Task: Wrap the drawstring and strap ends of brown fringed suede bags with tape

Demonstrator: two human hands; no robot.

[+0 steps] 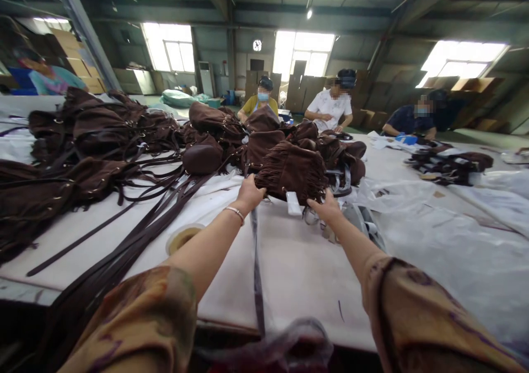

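A dark brown fringed bag (291, 169) is held between my two hands over the table. My left hand (249, 193) grips its left edge, fingers closed on the fringe side. At the lower right corner, my right hand (327, 207) pinches the bag with thumb and fingers. A white tag (293, 203) hangs from the bag's lower edge. A dark strap (257, 268) runs down from near my left hand to the table's front edge. Right behind the bag lie more brown bags (217, 122), heaped together.
Brown bags (95, 125) with long straps (136, 235) cover the left of the table (306, 285). A tape roll (184, 238) lies by my left forearm. Clear plastic sheeting (446, 241) spreads on the right. Across the table, several people work, one in a white shirt (330, 106).
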